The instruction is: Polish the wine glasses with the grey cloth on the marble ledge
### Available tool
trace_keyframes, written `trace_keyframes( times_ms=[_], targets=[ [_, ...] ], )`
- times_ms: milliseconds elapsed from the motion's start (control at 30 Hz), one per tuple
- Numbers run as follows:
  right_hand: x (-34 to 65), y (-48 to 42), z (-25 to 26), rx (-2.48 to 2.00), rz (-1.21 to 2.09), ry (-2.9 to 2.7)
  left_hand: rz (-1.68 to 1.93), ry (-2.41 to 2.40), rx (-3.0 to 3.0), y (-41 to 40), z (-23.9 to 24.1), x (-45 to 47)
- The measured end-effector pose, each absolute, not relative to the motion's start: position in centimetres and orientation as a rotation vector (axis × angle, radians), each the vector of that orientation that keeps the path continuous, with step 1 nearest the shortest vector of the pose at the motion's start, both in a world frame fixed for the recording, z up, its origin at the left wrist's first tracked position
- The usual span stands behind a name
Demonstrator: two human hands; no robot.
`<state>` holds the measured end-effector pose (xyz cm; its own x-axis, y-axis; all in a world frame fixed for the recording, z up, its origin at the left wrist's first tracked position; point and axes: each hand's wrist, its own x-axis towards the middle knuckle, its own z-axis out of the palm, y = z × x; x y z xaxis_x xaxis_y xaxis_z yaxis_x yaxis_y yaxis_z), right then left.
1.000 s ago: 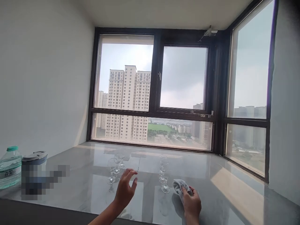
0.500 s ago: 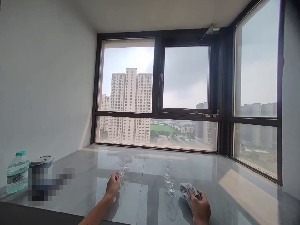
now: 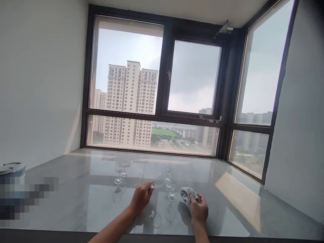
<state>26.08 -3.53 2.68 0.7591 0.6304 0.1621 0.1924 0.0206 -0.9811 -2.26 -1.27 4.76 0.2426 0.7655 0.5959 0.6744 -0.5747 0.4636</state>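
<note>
My left hand (image 3: 141, 198) is closed on the stem of a clear wine glass (image 3: 156, 184), holding it tipped sideways above the glossy grey tabletop (image 3: 76, 195). My right hand (image 3: 198, 213) rests on the table with its fingers gripping a grey cloth (image 3: 187, 194). Between my hands stands a short row of three small stemmed glasses (image 3: 170, 184). Two more stemmed glasses (image 3: 120, 170) stand to the left, further back.
A grey-lidded container (image 3: 11, 168) shows at the left edge beside a blurred patch. Large dark-framed windows (image 3: 162, 101) close off the far side and right corner. White walls stand on both sides. Sunlight falls on the table's right part.
My left hand reached to the left glasses, took one by the stem and carried it right toward the cloth. The water bottle has left the view as my head turned.
</note>
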Motion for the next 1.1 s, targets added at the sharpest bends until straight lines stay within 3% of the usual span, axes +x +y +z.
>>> trace_keyframes(
  times_ms=[233,367,500,767,933,1100],
  targets=[
    [22.2,-6.8,3.3,-1.404,0.289,-0.951,1.24,1.357,2.462,-2.3,4.7,-1.7],
    [18.1,-8.1,4.5,-1.044,-0.07,-1.422,1.208,1.358,2.509,-2.5,5.2,-1.5],
    [15.2,-8.4,7.1,-0.875,-0.203,-1.715,1.183,1.388,2.646,-2.9,5.3,-1.5],
    [17.7,-7.0,6.3,-1.04,-0.438,-1.373,1.244,1.164,2.841,-2.8,5.0,-1.3],
    [17.8,-7.6,4.1,-1.303,-0.29,-0.949,1.356,1.189,2.76,-2.2,4.5,-1.4],
    [15.1,-8.4,3.9,-1.215,0.031,-0.983,1.424,1.189,2.7,-1.9,4.3,-1.5]
  ],
)
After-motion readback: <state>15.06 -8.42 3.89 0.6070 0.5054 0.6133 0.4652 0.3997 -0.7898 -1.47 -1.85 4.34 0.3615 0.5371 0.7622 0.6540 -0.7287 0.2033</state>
